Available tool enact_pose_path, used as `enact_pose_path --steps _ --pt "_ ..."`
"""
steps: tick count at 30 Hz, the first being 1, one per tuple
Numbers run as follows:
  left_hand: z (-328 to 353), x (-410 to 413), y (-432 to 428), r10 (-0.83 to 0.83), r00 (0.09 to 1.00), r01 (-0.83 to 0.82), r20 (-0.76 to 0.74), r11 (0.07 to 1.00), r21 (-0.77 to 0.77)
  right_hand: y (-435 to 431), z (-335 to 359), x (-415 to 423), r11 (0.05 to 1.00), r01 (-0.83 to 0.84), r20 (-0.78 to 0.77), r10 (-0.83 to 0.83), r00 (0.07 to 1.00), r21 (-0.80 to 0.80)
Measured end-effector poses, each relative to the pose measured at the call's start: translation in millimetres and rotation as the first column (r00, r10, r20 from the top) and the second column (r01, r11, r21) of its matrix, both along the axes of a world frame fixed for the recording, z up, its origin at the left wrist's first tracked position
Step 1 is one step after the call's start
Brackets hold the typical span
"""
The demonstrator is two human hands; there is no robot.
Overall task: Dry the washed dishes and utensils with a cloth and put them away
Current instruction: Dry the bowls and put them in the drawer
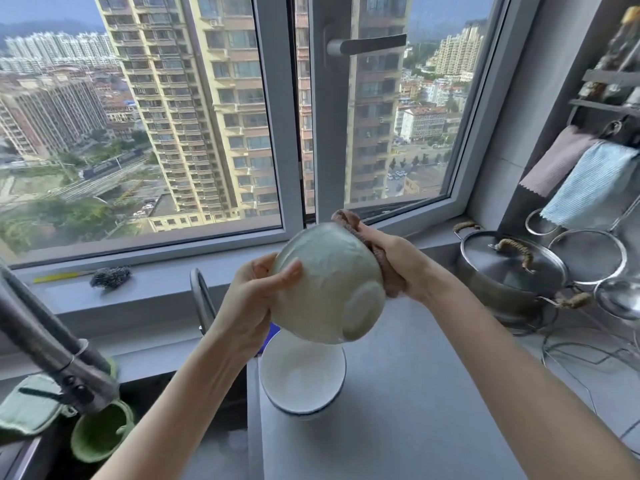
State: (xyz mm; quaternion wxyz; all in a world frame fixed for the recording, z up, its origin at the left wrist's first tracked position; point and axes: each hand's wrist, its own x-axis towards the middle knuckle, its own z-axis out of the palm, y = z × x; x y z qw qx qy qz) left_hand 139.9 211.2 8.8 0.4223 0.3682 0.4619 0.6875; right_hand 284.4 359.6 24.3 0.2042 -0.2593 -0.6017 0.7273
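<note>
Head view: you hold a pale green bowl (pixel 329 282) up in the air between both hands, tilted with its base toward you, in front of the window and directly above a white bowl (pixel 301 374) that sits on the grey counter (pixel 415 393). Your left hand (pixel 254 303) grips the green bowl's left side: the thumb lies across the outer wall and the fingers (pixel 261 266) curl round the rim behind it. Your right hand (pixel 398 265) clutches a brownish-pink cloth (pixel 389 284) and presses it against the bowl's right side. The cloth is bunched along the rim, and past the knuckles that hand disappears behind the cloth and bowl. To the right, a lidded steel pot (pixel 512 268) stands at the back of the counter beside a mesh strainer (pixel 588 258). A blue cloth (pixel 588 181) hangs above them.
</note>
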Motion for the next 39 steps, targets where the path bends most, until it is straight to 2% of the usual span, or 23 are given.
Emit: enact_pose_path --steps 3,5,7,9,10,12,15,18,20,21,22,23,24,25,26,27,28,29,31,33,36,39 --pt "12 0 9 0.052 0.982 -0.066 0.184 0.996 0.068 -19 -23 -3 0.955 0.156 -0.127 -0.192 0.973 -0.252" --pt "15 8 20 0.136 0.947 -0.16 0.292 0.985 0.058 -37 -40 -14 0.896 0.27 -0.264 -0.372 0.89 -0.353" --pt "14 19 29 0.227 0.91 -0.242 0.347 0.97 0.001 -55 -49 -25 0.859 0.413 -0.38 -0.507 0.774 -0.304" --pt "12 28 35 0.267 0.876 -0.274 0.402 0.961 -0.041 -70 -51 -31 0.781 0.618 -0.45 -0.585 0.674 -0.09" --pt "11 30 37 0.273 0.865 -0.277 0.42 0.959 -0.053 -75 -50 -32 0.686 0.724 -0.454 -0.623 0.637 0.074" --pt "10 31 39 0.263 0.855 -0.271 0.448 0.961 -0.048 -79 -41 -33 0.419 0.813 -0.408 -0.712 0.571 0.404" --pt "15 29 40 0.205 0.841 -0.224 0.501 0.974 -0.023 -79 -20 -37 0.062 0.688 -0.421 -0.75 0.51 0.723" --pt "21 18 39 0.082 0.774 -0.104 0.628 0.995 -0.002 -84 -24 -43 -0.275 0.411 -0.481 -0.666 0.57 0.869" --pt "23 11 30 0.061 0.712 -0.034 0.7 0.998 -0.052 -85 -42 -34 -0.415 0.286 -0.492 -0.577 0.651 0.864" --pt "23 9 25 0.069 0.693 0.003 0.718 0.995 -0.098 -84 -52 -25 -0.447 0.264 -0.492 -0.533 0.689 0.855" --pt "19 7 20 0.07 0.69 0.043 0.72 0.99 -0.137 -82 -62 -15 -0.451 0.273 -0.492 -0.491 0.719 0.85" --pt "15 6 15 0.059 0.687 0.082 0.724 0.984 -0.158 -81 -70 -4 -0.414 0.318 -0.496 -0.457 0.738 0.853" --pt "10 5 11 0.042 0.678 0.109 0.734 0.981 -0.157 -82 -77 3 -0.321 0.402 -0.511 -0.44 0.738 0.857" --pt "5 6 7 0.009 0.662 0.141 0.75 0.981 -0.136 -83 -80 8 -0.152 0.519 -0.527 -0.449 0.722 0.841" --pt "0 4 5 -0.027 0.649 0.168 0.761 0.98 -0.109 -87 -79 11 0.101 0.639 -0.522 -0.488 0.7 0.762" --pt "-3 4 3 -0.081 0.638 0.208 0.766 0.976 -0.071 -93 -74 12 0.38 0.713 -0.5 -0.522 0.691 0.589" --pt "-7 2 2 -0.136 0.63 0.25 0.765 0.968 -0.034 -97 -68 14 0.6 0.706 -0.485 -0.522 0.702 0.376" --pt "-11 1 1 -0.199 0.612 0.298 0.766 0.955 0.01 -100 -60 18 0.731 0.652 -0.462 -0.516 0.721 0.201" --pt "-21 -2 2 -0.281 0.567 0.374 0.775 0.925 0.062 -102 -45 33 0.842 0.539 -0.379 -0.493 0.783 0.017" --pt "-34 0 7 -0.318 0.517 0.462 0.795 0.885 0.054 -112 -31 49 0.913 0.398 -0.289 -0.407 0.866 -0.091" --pt "-59 18 17 -0.36 0.441 0.627 0.822 0.779 0.005 -130 -22 75 0.895 0.378 -0.278 -0.435 0.856 -0.237" --pt "-83 50 21 -0.416 0.423 0.753 0.805 0.656 -0.057 -149 -20 100 0.819 0.545 -0.218 -0.574 0.79 -0.18"
